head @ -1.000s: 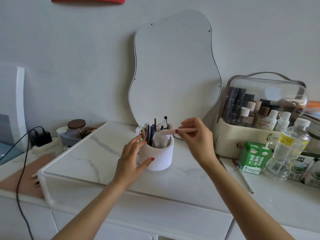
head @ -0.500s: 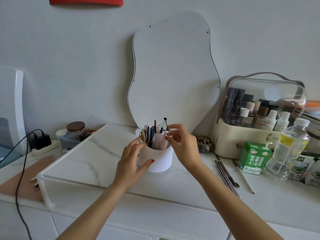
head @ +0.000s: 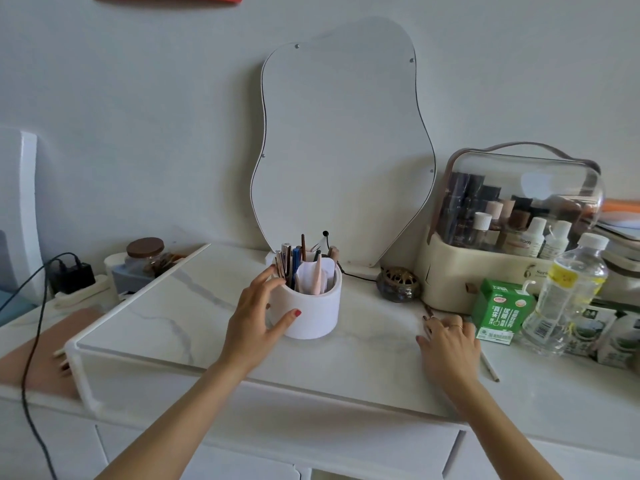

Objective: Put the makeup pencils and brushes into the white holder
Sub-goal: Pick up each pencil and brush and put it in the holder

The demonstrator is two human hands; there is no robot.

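The white holder [head: 311,317] stands on the marble-look top in front of the mirror. Several pencils and brushes [head: 294,265] stick up in it, along with a pale pink tool [head: 317,278]. My left hand [head: 254,320] grips the holder's left side, thumb on the front wall. My right hand [head: 448,344] lies flat on the table to the right, fingers spread over loose pencils. A dark pencil end [head: 428,310] shows beyond the fingertips, and a thin light pencil [head: 488,368] pokes out behind the hand.
A green carton [head: 500,310] and a water bottle [head: 568,289] stand just right of my right hand. Behind them sits a clear-lidded cosmetics case [head: 519,220]. A brass bowl [head: 398,284] sits between holder and case. The wavy mirror [head: 339,143] leans on the wall. A jar [head: 145,254] and charger [head: 72,275] are at the left.
My right hand dropped the pink tool into the holder, then moved right and down onto the loose pencils by the carton. My left hand kept its hold on the holder.
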